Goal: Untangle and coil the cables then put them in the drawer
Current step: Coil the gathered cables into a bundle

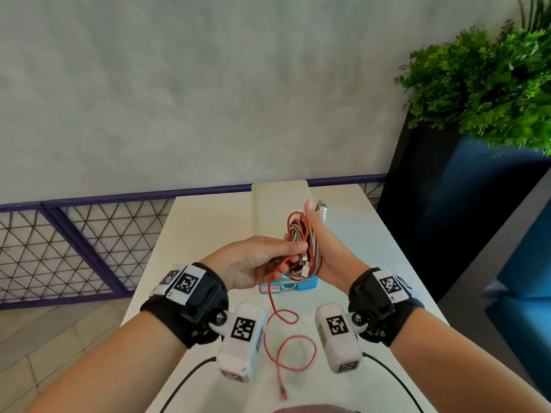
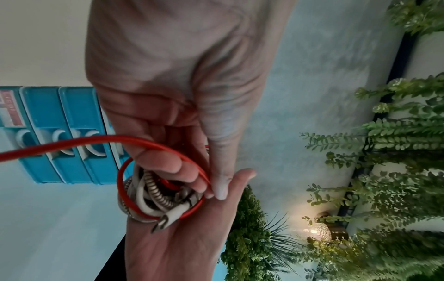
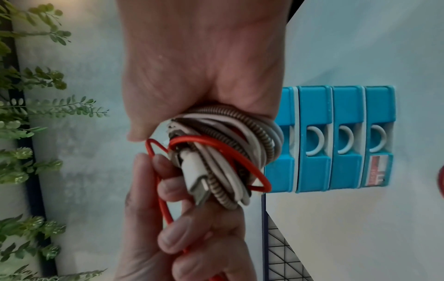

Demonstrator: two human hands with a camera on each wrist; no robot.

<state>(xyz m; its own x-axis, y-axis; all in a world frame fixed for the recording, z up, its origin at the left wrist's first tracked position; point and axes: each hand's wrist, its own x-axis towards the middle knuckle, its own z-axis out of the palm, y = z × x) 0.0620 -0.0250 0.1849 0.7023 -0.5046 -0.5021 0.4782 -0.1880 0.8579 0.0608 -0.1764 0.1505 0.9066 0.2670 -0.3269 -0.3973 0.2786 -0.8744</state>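
A bundle of white and striped cables (image 1: 313,251) (image 3: 228,152) is coiled round my right hand (image 1: 331,257), which holds it above the table; the bundle hides most of that hand's fingers. A red cable (image 2: 72,143) loops through the bundle. My left hand (image 1: 262,257) pinches it between thumb and fingers right beside the bundle (image 2: 153,194). The red cable's tail hangs down and curls on the table, ending in a plug (image 1: 283,395) near the front edge. A small blue drawer unit (image 1: 310,283) (image 3: 336,142) with white handles stands just below and behind my hands.
The white table (image 1: 208,234) is narrow, with its edges close on both sides. A cream block (image 1: 277,204) stands behind the drawer unit. Green plants (image 1: 492,84) in a dark planter rise at the right. A purple mesh railing (image 1: 74,242) runs along the left.
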